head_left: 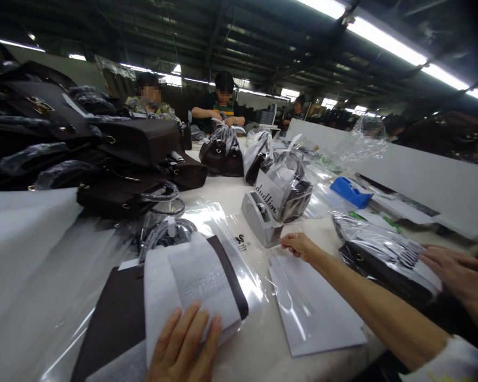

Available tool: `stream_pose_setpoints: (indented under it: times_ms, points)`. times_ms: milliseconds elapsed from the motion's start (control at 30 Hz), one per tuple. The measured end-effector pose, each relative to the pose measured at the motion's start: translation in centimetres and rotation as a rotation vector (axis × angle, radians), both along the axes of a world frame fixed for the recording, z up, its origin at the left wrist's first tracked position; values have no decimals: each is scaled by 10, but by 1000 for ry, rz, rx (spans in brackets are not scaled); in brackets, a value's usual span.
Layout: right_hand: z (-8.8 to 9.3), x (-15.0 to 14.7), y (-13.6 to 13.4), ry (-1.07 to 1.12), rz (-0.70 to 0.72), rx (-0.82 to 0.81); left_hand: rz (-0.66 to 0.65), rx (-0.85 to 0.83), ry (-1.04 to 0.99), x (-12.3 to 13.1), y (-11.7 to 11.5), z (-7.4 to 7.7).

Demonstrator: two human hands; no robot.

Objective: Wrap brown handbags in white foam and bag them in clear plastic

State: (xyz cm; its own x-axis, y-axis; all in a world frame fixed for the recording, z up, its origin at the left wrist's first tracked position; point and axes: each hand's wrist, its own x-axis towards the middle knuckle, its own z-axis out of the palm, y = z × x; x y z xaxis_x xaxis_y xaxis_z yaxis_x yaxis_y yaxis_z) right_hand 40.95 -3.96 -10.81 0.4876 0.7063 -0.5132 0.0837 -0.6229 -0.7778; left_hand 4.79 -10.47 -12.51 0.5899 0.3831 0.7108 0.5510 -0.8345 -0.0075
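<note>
My left hand [185,345] lies flat, fingers stretched out, on a white foam sheet [191,281] folded over a dark brown bag [115,318] that rests on clear plastic film. My right hand [298,245] reaches forward with its fingers curled, touching the front of a grey tape dispenser [261,217]. What its fingers pinch, if anything, is too small to make out. A white sheet [314,313] lies on the table under my right forearm.
Another person's hand [462,276] rests on a plastic-wrapped dark bag [382,254] at the right. Dark handbags [115,154] are piled at the left. A blue dispenser [350,192] and a white board [422,180] stand at the back right. Several people work at the far end.
</note>
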Motion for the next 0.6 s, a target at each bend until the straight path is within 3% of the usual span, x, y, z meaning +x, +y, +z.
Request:
stream_pose_setpoints:
  times_ms: [67,133,233,367,467,600]
  points:
    - [-2,-12,-8,-8,-17,58,-2,-28,19,-1,-3,3]
    - [7,-27,-19,14,-7,156,-19,-27,22,-2,-5,6]
    - [39,-63,-39,120,86,283,-60,-9,-15,-2,-7,9]
    - [72,-134,-68,421,286,218,-60,-10,-21,-3,-10,11]
    - [70,-177,-81,550,327,134,-59,-8,-44,-4,-12,10]
    - [58,-195,-85,486,305,69,-60,-30,-66,-4,-12,10]
